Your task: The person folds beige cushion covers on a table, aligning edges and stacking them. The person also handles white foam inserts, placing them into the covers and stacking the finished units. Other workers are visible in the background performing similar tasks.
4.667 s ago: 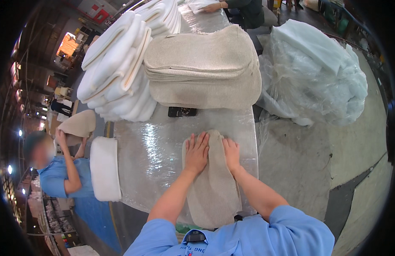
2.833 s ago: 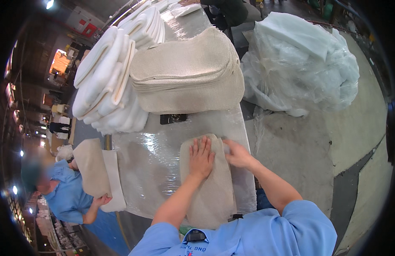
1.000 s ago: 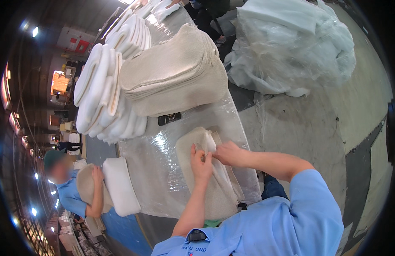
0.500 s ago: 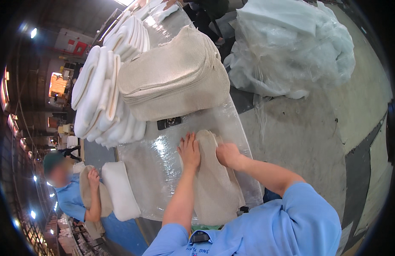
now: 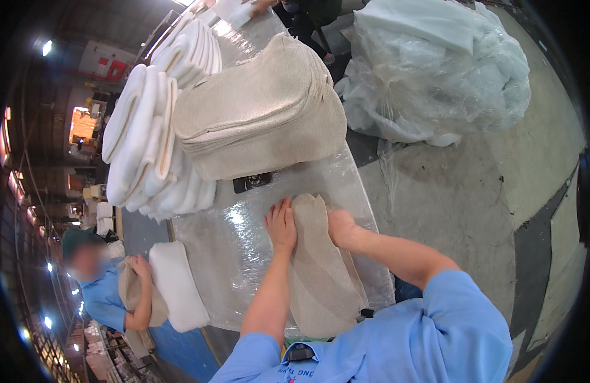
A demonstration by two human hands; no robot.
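Dim workshop, tabletop (image 5: 244,255) wrapped in shiny plastic film. Far left: co-worker (image 5: 100,287) with a white pad (image 5: 177,284). Behind: white pad stack (image 5: 154,134), then beige stack (image 5: 263,115); bagged white material (image 5: 435,70) on the floor to the right. Changed vs a second ago: pinching at the top edge over, both hands now pressing flat – looks like smoothing, not folding. Left hand (image 5: 282,225): fingers spread, palm down on beige piece (image 5: 320,268), holding nothing. Right hand (image 5: 341,228): flat on its right edge, nothing gripped. Piece lies lengthwise at the near tabletop edge.
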